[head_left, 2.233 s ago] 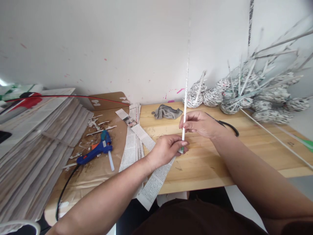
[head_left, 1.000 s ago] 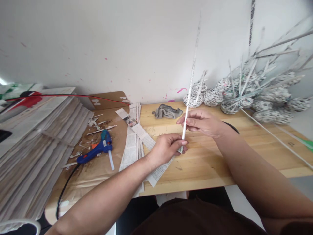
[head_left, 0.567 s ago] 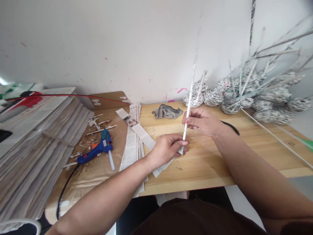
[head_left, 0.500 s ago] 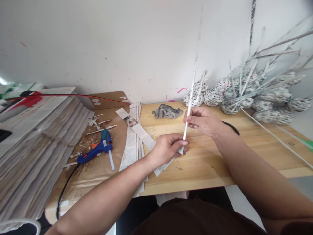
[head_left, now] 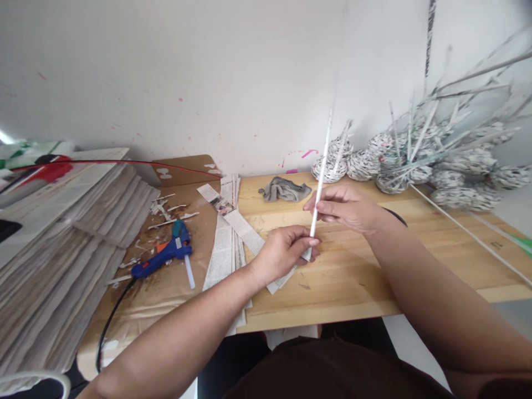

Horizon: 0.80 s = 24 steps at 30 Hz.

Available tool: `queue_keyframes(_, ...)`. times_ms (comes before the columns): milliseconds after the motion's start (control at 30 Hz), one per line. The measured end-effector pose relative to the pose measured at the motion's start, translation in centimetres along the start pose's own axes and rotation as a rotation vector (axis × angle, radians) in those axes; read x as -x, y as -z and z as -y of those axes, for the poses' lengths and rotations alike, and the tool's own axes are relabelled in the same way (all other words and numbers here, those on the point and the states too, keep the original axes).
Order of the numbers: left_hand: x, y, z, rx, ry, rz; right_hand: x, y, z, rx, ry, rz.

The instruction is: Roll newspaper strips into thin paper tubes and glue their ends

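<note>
A thin white rolled paper tube (head_left: 322,174) stands nearly upright between my hands, its far end blurred against the wall. My left hand (head_left: 286,249) pinches the tube's lower end between thumb and fingers. Higher up, my right hand (head_left: 343,209) has its thumb and fingertips closed around the tube. Under and beside my left hand lie flat strips of printed newspaper (head_left: 245,230), some crossing over others. A crumpled grey cloth (head_left: 286,190) rests on the wooden table (head_left: 344,282) behind my hands.
At left, a tall stack of newspaper (head_left: 78,233) stands beside a blue glue gun (head_left: 162,255) and paper scraps (head_left: 164,213) on brown cardboard (head_left: 174,305). Woven paper pieces (head_left: 465,160) with long protruding tubes crowd the back right. A white wall rises behind.
My right hand has shifted slightly along the tube, its fingers more extended. The tube's upper part looks more blurred. My left hand has stayed nearly in place.
</note>
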State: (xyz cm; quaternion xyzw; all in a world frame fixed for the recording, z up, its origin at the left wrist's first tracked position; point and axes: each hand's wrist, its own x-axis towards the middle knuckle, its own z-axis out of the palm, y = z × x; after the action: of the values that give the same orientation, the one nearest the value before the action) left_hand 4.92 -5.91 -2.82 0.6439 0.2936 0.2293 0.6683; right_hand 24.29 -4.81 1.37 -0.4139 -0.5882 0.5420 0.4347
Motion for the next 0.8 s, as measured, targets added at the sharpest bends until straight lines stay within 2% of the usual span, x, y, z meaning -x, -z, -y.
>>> queue_keyframes(133, 0.06, 0.03, 0.06, 0.006, 0.0, 0.044, -0.07, 0.0, -0.14, -0.033, 0.037, -0.092)
queue_keyframes(300, 0.12, 0.05, 0.0, -0.005, -0.006, 0.024, 0.05, 0.09, -0.16, -0.018, 0.003, -0.016)
queue_keyframes(467, 0.02, 0.07, 0.22, 0.01, 0.019, 0.047, -0.02, 0.18, -0.39, -0.018, 0.038, -0.121)
queue_keyframes(633, -0.11, 0.13, 0.26, 0.023, 0.009, 0.032, 0.0, 0.24, -0.53, -0.005, 0.0, -0.021)
queue_keyframes(800, -0.1, 0.17, 0.29, 0.035, 0.034, 0.054, 0.04, 0.31, -0.37, -0.077, 0.048, -0.09)
